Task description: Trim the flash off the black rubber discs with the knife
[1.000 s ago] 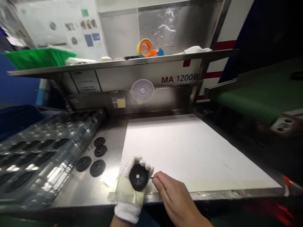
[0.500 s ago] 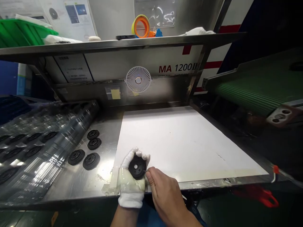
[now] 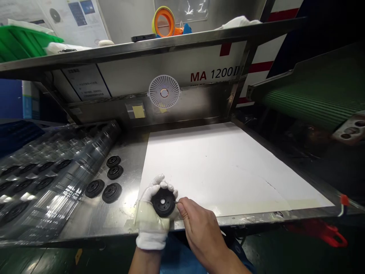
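My left hand (image 3: 154, 211), in a white glove, is closed around a round black plastic part (image 3: 163, 202) with a hole in its middle. It holds the part above the front edge of the table, face up toward me. My bare right hand (image 3: 201, 228) is closed in a pinch on a thin metal-tipped tool (image 3: 176, 202). The tip meets the right rim of the black part; the tool's handle is hidden in my fist. Several like black parts (image 3: 112, 192) lie on the metal tabletop to the left.
Clear plastic trays (image 3: 71, 182) with black parts fill the left side. A white sheet (image 3: 213, 167) covers the tabletop's middle. Behind stand a small fan (image 3: 164, 92) and a metal shelf (image 3: 119, 49) bearing tape rolls (image 3: 163, 22). A green conveyor (image 3: 308, 101) is at right.
Both hands, with the black part and the tool, sit slightly further left in view as the camera shifts. The part's face has tilted slightly. Each hand keeps its hold.
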A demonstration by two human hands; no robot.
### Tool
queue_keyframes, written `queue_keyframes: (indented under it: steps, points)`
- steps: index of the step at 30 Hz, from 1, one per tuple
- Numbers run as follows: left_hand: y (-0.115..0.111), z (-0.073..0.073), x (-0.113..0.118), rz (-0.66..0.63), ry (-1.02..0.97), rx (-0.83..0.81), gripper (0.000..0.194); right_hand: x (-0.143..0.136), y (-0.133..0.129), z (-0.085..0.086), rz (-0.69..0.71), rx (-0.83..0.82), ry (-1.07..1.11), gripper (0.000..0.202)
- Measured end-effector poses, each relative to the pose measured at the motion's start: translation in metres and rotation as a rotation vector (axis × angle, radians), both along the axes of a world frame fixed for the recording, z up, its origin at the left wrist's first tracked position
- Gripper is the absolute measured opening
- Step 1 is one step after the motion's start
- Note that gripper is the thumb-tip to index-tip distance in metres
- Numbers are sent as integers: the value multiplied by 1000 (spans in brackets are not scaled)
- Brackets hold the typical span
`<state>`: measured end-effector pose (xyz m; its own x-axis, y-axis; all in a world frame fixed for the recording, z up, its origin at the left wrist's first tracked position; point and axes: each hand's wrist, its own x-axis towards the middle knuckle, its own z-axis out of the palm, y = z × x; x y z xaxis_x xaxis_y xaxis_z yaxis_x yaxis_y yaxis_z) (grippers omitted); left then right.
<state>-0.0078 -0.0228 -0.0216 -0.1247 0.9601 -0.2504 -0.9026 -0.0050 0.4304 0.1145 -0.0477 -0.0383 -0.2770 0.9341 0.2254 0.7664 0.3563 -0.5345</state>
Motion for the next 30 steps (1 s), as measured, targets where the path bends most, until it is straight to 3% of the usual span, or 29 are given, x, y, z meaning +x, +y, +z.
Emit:
queue_keyframes:
  steps: [9,12,16,18,21,26,29,30]
  points:
    - [7,2,12,203,19,-51,14,-16,-12,-6,3,44,-24,28]
    - [5,4,9,180,40,-53,21,-17,-13,-5,25,38,-6,28]
    - [0,6,0,-6,23,-51,38,-11,-10,-6,45,46,19,30]
    - [-2,4,-3,-27,-11,-32,37,-8,-7,-7,13,50,12,30]
    - [2,1,-1,40,-42,-12,27,-8,-5,-7,-38,64,-21,30]
    - [11,2,13,183,-51,-25,15,-12,-9,-8,11,72,29,32]
    - [9,7,18,243,-38,-42,20,-5,-10,-21,62,80,149,28]
    - [9,7,18,191,-75,-29,23,-3,-6,-31,87,101,194,24]
